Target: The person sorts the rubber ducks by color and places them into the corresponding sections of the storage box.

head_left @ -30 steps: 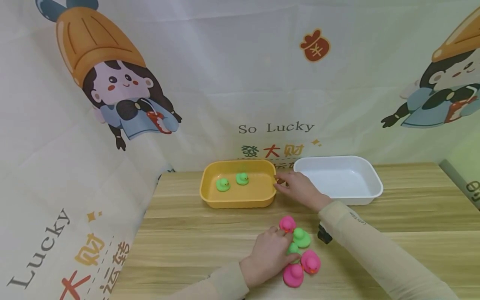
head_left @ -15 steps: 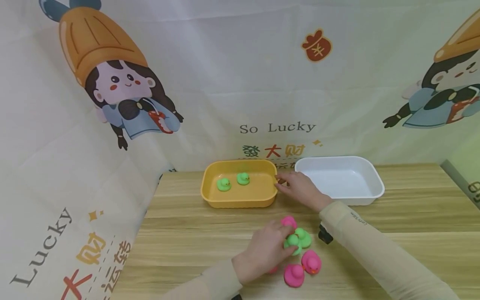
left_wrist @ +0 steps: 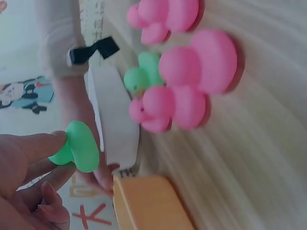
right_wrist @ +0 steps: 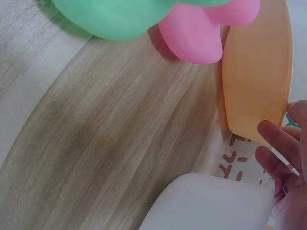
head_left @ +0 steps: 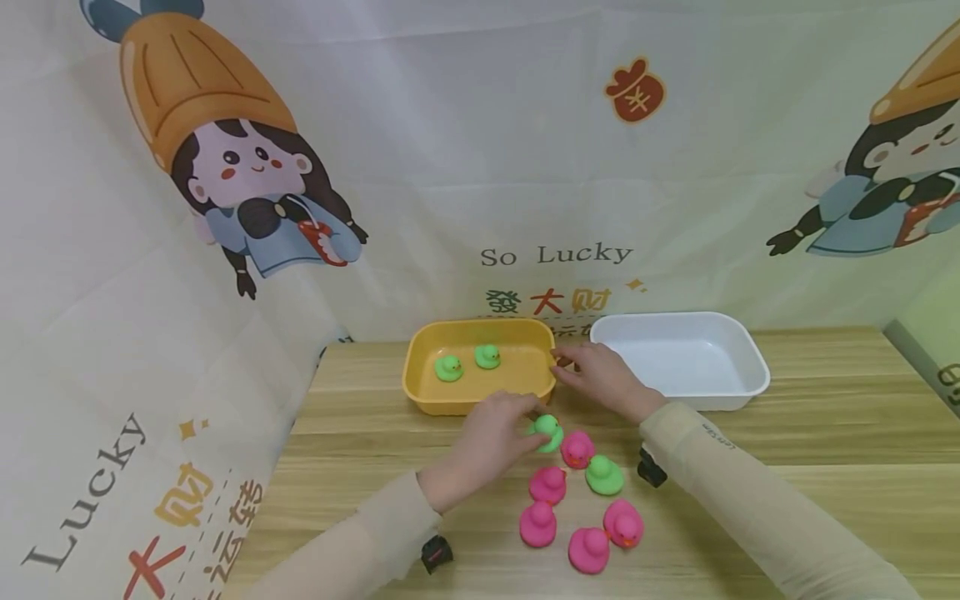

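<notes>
My left hand point(head_left: 491, 437) pinches a green toy duck point(head_left: 550, 432) between thumb and fingers, in front of the yellow tray point(head_left: 480, 408). In the left wrist view the held green duck point(left_wrist: 82, 146) shows its rounded side. My right hand point(head_left: 603, 379) has its thumb and fingers at the right end of the yellow tray; the right wrist view shows them on either side of the rim point(right_wrist: 287, 91). Inside the tray sit two green ducks, one left point(head_left: 448, 368) and one nearer the middle point(head_left: 487, 357). Another green duck point(head_left: 604, 475) lies on the table among several pink ducks point(head_left: 588, 550).
A white tray point(head_left: 686, 367) stands right of the yellow one, partly behind my right wrist. A printed cloth point(head_left: 420, 167) hangs behind the wooden table point(head_left: 817, 467). A black strap piece point(head_left: 651, 468) hangs under my right sleeve, another point(head_left: 437, 552) under the left.
My left hand has lifted a green duck out of the group and moved it up and left toward the yellow tray, uncovering pink ducks. My right hand stays at the tray's end.
</notes>
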`<control>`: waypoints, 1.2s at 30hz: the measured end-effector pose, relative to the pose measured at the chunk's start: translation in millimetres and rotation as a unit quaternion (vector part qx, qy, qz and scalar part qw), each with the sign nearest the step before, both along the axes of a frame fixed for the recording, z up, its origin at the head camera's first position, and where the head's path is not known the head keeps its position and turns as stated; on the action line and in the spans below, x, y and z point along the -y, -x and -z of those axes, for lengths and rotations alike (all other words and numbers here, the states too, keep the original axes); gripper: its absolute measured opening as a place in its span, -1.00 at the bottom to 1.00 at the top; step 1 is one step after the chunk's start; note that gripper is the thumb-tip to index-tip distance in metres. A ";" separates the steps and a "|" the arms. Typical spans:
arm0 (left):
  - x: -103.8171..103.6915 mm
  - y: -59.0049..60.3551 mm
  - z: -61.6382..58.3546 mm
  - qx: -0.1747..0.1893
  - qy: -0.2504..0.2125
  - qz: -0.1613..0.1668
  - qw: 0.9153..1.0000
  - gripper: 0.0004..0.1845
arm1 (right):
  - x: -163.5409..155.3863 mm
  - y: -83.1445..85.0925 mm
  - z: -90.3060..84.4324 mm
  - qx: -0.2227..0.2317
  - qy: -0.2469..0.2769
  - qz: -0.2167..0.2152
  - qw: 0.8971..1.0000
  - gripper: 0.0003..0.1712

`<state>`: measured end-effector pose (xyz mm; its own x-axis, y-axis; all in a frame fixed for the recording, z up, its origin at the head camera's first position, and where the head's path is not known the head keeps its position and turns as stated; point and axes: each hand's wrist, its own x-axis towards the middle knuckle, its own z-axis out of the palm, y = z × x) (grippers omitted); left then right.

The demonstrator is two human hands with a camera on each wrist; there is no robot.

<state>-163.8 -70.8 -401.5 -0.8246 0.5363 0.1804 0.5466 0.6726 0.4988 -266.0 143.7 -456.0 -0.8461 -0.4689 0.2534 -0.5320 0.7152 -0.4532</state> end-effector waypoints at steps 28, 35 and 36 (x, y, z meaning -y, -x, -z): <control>85.6 104.5 -4.3 0.052 0.013 -0.042 0.998 -0.76 | -0.5 2.3 3.1 -0.014 0.004 -0.010 1.000 -0.65; 101.2 116.7 8.2 0.080 0.055 -0.057 0.994 -0.80 | -0.2 2.4 2.3 -0.013 -0.004 -0.009 1.000 -0.64; 102.9 117.7 10.5 0.080 0.064 -0.060 0.993 -0.80 | -0.3 2.6 2.5 -0.012 -0.005 -0.008 1.000 -0.64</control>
